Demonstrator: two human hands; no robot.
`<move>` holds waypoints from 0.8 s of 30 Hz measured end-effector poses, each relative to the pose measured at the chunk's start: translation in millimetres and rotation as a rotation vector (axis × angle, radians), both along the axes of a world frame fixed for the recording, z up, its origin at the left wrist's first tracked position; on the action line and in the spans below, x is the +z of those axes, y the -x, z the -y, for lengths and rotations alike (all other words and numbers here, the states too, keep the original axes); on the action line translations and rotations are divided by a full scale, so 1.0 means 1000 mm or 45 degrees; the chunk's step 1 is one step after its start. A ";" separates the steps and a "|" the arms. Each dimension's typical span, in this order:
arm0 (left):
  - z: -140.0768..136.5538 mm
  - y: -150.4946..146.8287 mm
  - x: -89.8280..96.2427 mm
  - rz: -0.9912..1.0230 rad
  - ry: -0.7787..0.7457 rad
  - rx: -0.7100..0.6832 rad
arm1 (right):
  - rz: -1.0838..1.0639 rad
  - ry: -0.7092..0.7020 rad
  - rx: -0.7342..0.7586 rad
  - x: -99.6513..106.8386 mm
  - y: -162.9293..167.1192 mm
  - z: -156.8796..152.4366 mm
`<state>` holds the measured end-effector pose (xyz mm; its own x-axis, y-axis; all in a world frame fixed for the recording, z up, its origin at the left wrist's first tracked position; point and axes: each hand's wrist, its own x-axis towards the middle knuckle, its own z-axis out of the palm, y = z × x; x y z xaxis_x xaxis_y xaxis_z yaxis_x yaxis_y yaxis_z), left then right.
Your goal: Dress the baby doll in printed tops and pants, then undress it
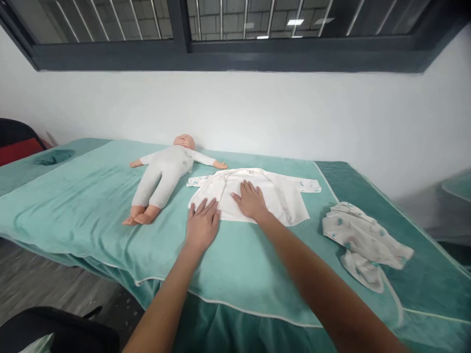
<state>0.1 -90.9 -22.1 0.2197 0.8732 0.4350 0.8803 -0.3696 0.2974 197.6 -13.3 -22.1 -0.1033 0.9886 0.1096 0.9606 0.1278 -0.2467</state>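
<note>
Metal bars [272, 19] and grey blockwork [233, 22] show through the dark-framed window [228, 56]. Directly below the window runs a white wall [257, 108]. Farther down, under the window's left half, lies a doll [165, 166] in a pale suit; under its right half, a crumpled patterned garment [360, 233]. Below its left corner sits a red-and-black object [18, 152].

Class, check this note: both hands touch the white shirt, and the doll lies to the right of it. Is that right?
Not quite: the doll lies to the left of the white shirt, as the head view shows. The left hand and the right hand do both touch it.
</note>
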 end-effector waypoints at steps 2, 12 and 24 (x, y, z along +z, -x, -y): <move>0.005 0.001 0.000 -0.006 -0.008 -0.010 | 0.031 0.048 -0.085 0.002 -0.027 0.007; 0.028 0.014 0.000 0.015 -0.033 -0.054 | 0.080 0.041 -0.199 0.010 -0.054 0.016; 0.027 0.017 -0.002 0.168 -0.083 -0.040 | 0.094 0.034 0.108 -0.002 -0.016 -0.053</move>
